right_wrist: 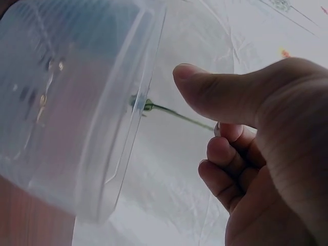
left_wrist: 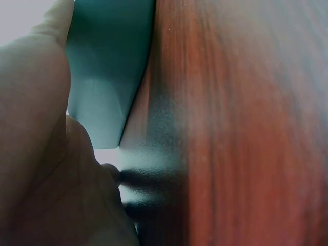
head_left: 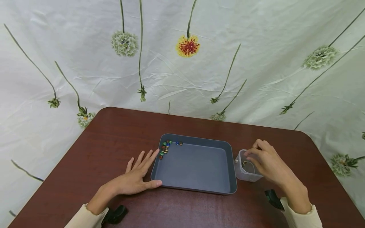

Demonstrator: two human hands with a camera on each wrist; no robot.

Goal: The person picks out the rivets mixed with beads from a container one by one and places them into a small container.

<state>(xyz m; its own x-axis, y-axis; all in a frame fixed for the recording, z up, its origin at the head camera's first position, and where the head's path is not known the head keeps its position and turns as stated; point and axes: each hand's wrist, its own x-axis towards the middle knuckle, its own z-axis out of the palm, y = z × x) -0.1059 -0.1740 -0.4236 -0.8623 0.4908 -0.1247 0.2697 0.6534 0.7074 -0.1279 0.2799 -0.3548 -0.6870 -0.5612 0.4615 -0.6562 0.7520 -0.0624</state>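
My left hand (head_left: 134, 181) lies with fingers spread at the left side of a shallow grey tray (head_left: 194, 189), its index fingertip and thumb at the rim. Small shiny coloured beads (head_left: 163, 148) sit along the tray's back left corner. In the right wrist view, my right hand (right_wrist: 271, 128) is beside the mouth of a clear plastic container (right_wrist: 97, 169), fingers curled and thumb extended. From the head view, that hand (head_left: 269, 163) is over the container (head_left: 248, 176). Whether its fingertips pinch anything small is unclear. Inside are a few gold-coloured bits (head_left: 244, 163) and a thin pale loop.
Tray and container stand side by side on a dark red-brown wooden table (head_left: 128, 123). A white cloth with printed flowers (head_left: 182, 79) hangs behind the table. Dark devices are strapped at both wrists, below cream sleeves.
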